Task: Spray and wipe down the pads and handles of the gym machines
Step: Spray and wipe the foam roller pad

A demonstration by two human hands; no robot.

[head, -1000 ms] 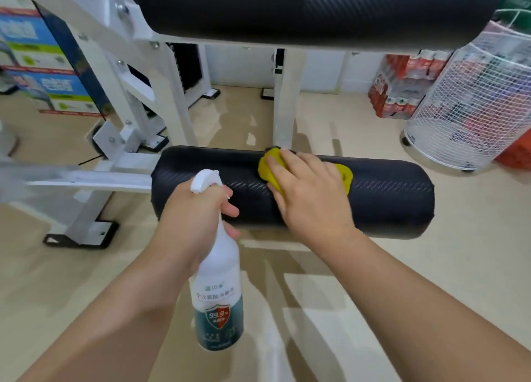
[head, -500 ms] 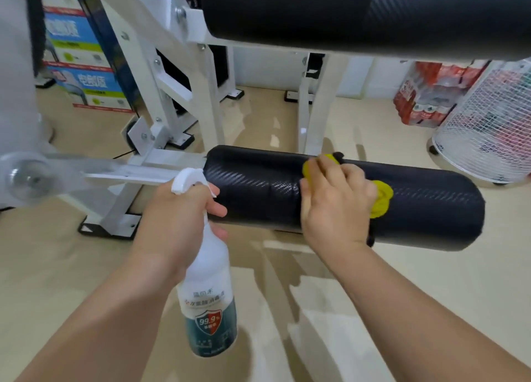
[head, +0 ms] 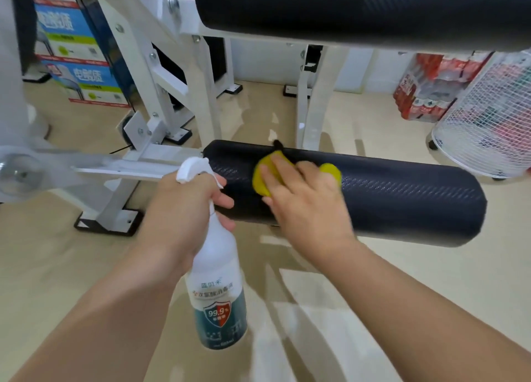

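Note:
A black roller pad (head: 402,197) lies across the middle of the view, fixed to a white machine frame (head: 161,99). My right hand (head: 304,206) presses a yellow cloth (head: 263,180) flat on the pad's top, left of its middle, fingers spread. Yellow also shows past the knuckles. My left hand (head: 184,209) grips the neck of a white spray bottle (head: 218,289), just in front of the pad's left end; the bottle hangs upright. A second black pad (head: 344,7) spans the top of the view.
A white wire-mesh fan guard (head: 485,114) stands on the floor at the right, with red packs of bottles (head: 419,94) behind it. Printed cartons (head: 77,53) are stacked at the back left. A blurred metal bar (head: 43,166) reaches in from the left. Beige floor lies below.
My right hand has slid the yellow cloth leftward along the lower pad, after a stroke to the right. My left hand and the bottle have kept their place.

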